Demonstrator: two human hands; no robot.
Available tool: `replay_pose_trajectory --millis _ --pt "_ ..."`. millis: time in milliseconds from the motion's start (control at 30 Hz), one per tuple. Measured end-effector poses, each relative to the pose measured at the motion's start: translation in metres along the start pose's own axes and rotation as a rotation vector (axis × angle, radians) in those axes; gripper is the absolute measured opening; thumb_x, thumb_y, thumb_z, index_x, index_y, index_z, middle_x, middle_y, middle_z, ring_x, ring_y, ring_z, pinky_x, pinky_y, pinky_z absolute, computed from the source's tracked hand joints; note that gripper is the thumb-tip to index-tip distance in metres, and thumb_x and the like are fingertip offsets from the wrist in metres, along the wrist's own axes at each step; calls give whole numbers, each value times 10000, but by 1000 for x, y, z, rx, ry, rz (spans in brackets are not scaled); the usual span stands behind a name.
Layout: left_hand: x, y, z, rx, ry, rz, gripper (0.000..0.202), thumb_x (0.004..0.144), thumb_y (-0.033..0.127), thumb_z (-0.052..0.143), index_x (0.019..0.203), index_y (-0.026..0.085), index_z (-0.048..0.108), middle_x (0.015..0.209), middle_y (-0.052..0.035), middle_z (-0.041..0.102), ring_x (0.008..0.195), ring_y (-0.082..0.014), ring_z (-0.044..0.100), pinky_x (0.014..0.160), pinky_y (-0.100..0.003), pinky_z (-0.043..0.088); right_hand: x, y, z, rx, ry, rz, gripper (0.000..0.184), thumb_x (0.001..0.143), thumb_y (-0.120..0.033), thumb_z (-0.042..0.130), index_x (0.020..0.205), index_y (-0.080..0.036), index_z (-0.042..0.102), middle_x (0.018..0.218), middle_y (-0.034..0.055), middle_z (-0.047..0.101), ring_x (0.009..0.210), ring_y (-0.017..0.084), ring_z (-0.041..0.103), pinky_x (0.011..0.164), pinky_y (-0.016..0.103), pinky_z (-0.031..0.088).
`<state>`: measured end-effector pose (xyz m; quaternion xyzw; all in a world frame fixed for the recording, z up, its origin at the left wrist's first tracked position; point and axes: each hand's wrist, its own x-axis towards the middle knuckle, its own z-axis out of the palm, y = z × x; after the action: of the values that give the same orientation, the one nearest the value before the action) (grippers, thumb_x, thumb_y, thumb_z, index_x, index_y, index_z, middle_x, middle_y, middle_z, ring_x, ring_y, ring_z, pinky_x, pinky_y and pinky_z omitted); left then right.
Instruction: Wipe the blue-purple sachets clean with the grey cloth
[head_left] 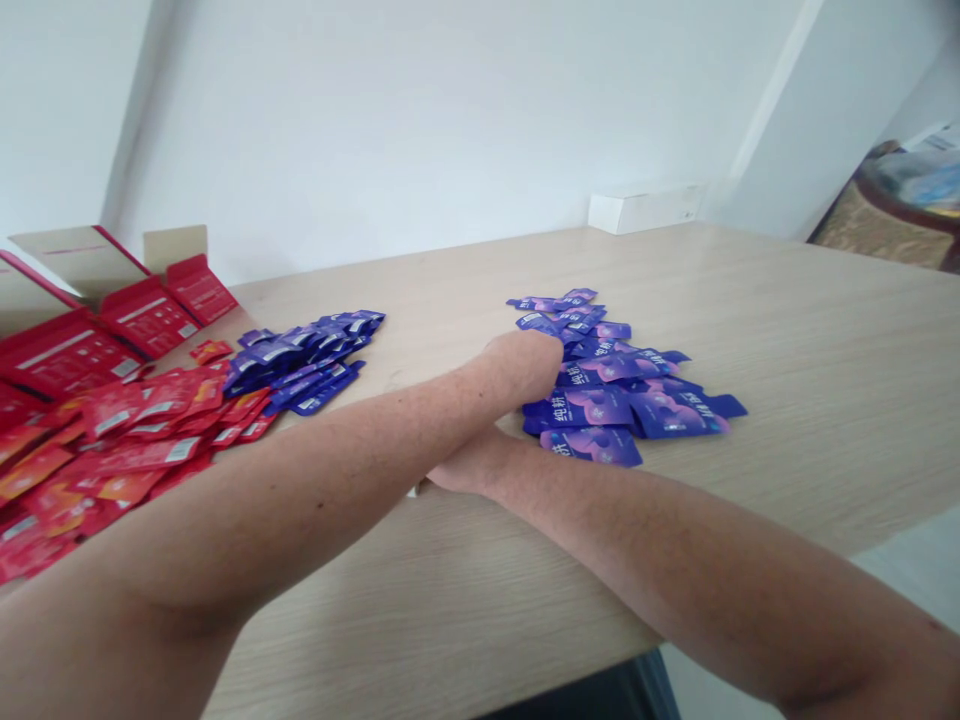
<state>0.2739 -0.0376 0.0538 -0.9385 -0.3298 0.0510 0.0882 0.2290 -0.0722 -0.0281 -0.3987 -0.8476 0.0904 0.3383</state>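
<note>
a pale wood bench [787, 330] fills the view and runs to a white wall. at its far left lie open red boxes [112, 320] with their flaps up. in front of them red sachets [112, 440] spread over the near left of the bench. right of centre is a loose heap of purple sachets, the right pile [637, 400]. a smaller left pile [307, 355] of the same purple sachets touches the red ones. a white box [645, 208] stands at the far edge against the wall. the forearms cross. the left hand [525, 365] rests on the near left edge of the right pile, fingers curled under and hidden, so i cannot tell if it grips anything. the right hand [469, 465] lies on the bench just near of that pile, mostly hidden under the left forearm, its state unclear.
</note>
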Motion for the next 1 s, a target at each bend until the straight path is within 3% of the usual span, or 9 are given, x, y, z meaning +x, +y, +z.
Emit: replay_pose_trajectory --millis 133,300,367,467,533,633,833,1000 --pt "-4 -22 1 3 3 -64 290 872 224 473 1029 138 701 980 -161 709 916 -286 660 750 -372 520 0 -1 2 -91 22 -29 299 924 -150 461 1208 -161 550 1316 95 579 1232 239 488 1064 373 380" --pt "-21 -72 0 -28 139 -171 341 905 321 415 982 144 696 925 -136 711 865 -241 654 729 -304 483 0 -1 -4 -241 -113 -134 278 822 -108 552 1084 -165 626 1139 122 640 1096 274 550 952 406 435" --pt "-35 -99 1 -69 202 -258 331 892 331 415 930 149 689 852 -115 705 812 -229 654 691 -284 472 0 -1 -6 -274 -155 -134 264 818 -120 577 1068 -185 632 1052 107 634 1033 259 551 910 402 445" --pt "-63 -139 9 -258 271 -401 284 877 354 433 877 180 657 693 -46 665 577 -167 614 565 -248 439 2 0 -6 -283 -167 -142 268 820 -123 589 1077 -183 634 994 96 611 994 243 532 908 393 433" --pt "-86 -161 19 -415 283 -501 269 874 376 438 831 188 625 594 -10 612 454 -136 555 474 -232 397 3 0 -5 -296 -172 -146 264 827 -121 582 1078 -181 637 984 95 604 983 242 521 907 390 426" --pt "-118 -185 39 -648 327 -621 243 852 397 483 754 192 568 532 15 554 409 -121 517 412 -216 362 5 -2 -5 -335 -188 -110 242 862 -132 545 1075 -192 641 974 97 596 966 244 509 878 384 429" --pt "-163 -197 82 -1157 219 -684 198 825 365 537 708 210 501 500 47 476 381 -97 448 377 -202 344 9 8 -15 -387 -192 95 206 850 -94 524 974 -183 662 934 94 609 919 224 541 855 335 428" --pt "-180 -186 96 -1203 44 -667 211 790 371 587 681 206 512 501 44 486 381 -95 455 361 -198 308 18 37 -28 -388 -71 276 259 851 -81 498 1055 -153 640 983 111 612 973 217 566 879 306 427"
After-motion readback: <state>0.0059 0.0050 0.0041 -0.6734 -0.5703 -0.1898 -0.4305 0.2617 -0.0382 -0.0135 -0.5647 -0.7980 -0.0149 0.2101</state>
